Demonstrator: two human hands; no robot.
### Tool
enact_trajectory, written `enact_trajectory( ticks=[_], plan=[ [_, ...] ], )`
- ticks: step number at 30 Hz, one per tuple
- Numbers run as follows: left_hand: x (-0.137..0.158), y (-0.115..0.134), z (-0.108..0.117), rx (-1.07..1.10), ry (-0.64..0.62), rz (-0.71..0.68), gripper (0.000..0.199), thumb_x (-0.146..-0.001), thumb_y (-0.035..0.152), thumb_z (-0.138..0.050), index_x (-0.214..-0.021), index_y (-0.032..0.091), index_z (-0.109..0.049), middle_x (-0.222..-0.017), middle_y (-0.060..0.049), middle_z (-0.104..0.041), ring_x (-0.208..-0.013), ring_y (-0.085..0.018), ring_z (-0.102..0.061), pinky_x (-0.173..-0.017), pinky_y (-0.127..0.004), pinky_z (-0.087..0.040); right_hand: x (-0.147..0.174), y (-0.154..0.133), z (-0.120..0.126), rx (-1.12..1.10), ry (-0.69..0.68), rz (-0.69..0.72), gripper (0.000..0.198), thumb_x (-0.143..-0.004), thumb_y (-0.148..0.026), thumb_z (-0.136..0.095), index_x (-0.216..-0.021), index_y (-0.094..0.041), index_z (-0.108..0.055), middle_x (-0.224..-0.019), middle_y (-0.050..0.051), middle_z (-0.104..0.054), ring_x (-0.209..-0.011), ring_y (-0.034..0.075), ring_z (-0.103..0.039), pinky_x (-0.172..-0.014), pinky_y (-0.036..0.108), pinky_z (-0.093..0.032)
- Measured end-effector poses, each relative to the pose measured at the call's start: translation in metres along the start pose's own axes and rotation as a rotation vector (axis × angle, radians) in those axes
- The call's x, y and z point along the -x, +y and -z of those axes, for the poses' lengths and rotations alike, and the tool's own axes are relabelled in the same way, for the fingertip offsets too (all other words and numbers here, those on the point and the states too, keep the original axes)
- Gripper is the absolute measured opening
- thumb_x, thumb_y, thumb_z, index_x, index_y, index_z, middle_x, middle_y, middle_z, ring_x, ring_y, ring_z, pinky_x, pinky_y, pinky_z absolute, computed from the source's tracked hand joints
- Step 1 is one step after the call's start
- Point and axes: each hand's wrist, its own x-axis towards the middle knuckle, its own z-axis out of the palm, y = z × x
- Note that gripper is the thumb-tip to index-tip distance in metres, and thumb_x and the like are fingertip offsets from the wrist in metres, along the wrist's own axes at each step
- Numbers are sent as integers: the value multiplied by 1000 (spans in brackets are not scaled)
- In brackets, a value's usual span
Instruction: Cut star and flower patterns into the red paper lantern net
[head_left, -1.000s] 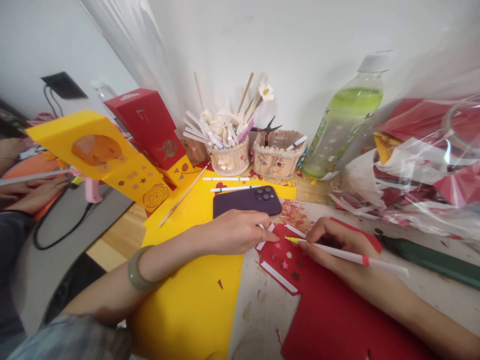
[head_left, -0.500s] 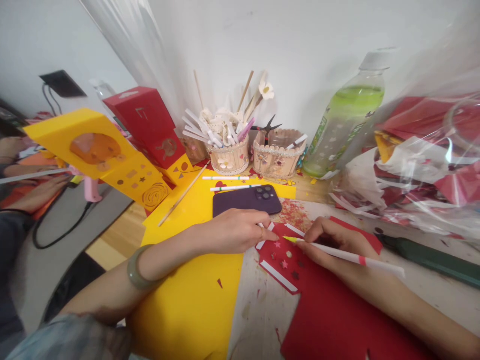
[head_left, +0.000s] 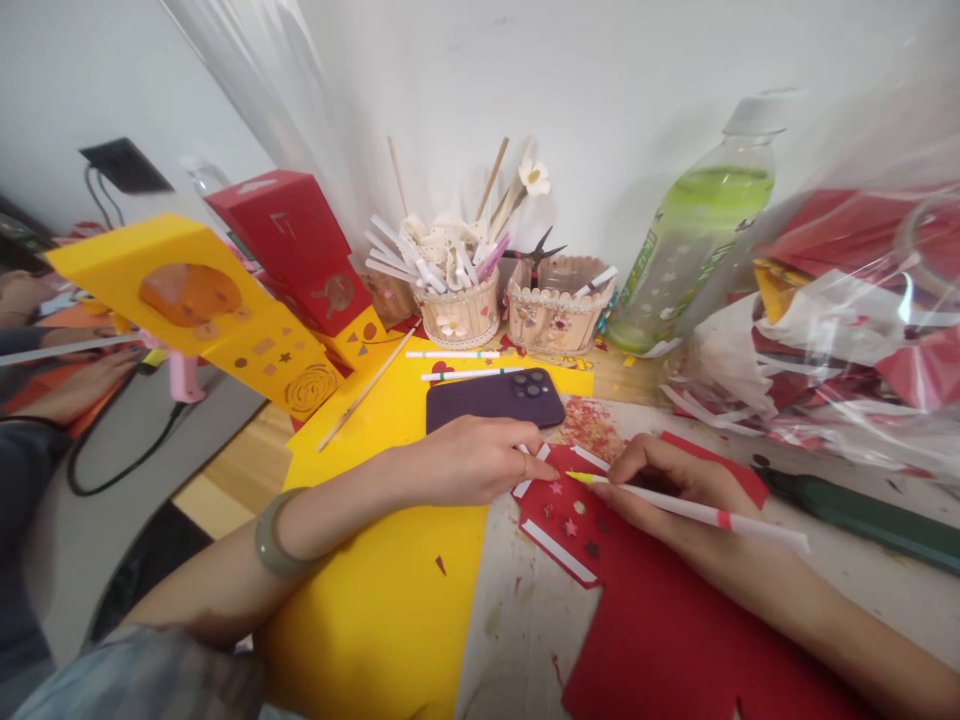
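My right hand (head_left: 667, 478) grips a slim white pen (head_left: 709, 513) with a pink band. Its yellow pointed tip hovers over or touches a red card piece (head_left: 559, 535); I cannot tell which. Small star-shaped cutouts (head_left: 571, 527) and other little shapes show on this piece, and white strips (head_left: 559, 550) line its edges. At the card's left end, my left hand (head_left: 480, 458) holds it with bent fingers, the index fingertip pressed on the red surface. A dark purple phone (head_left: 480, 398) lies just behind that hand. The left thumb is hidden.
Yellow sheet (head_left: 390, 600) lies under my left arm. Two white sticks with green bands (head_left: 450, 355), decorated baskets (head_left: 559, 310), a bottle (head_left: 694, 230) and a plastic bag of scraps (head_left: 847, 340) stand behind. A dark green tool (head_left: 862, 510) is at right. Another person's hands (head_left: 82, 385) are far left.
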Motion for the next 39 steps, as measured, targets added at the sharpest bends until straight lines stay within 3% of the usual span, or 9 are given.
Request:
enact_trajectory(
  ticks=[39],
  plan=[
    [-1, 1, 3, -18, -53, 19, 30, -88, 14, -51, -112, 25, -65, -93, -4, -63, -83, -14, -61, -65, -19, -46, 1, 1, 0, 14, -2, 5, 27, -84, -43, -57, -68, -22, -52, -64, -3, -55, -57, 12, -47, -49, 24, -35]
  ],
)
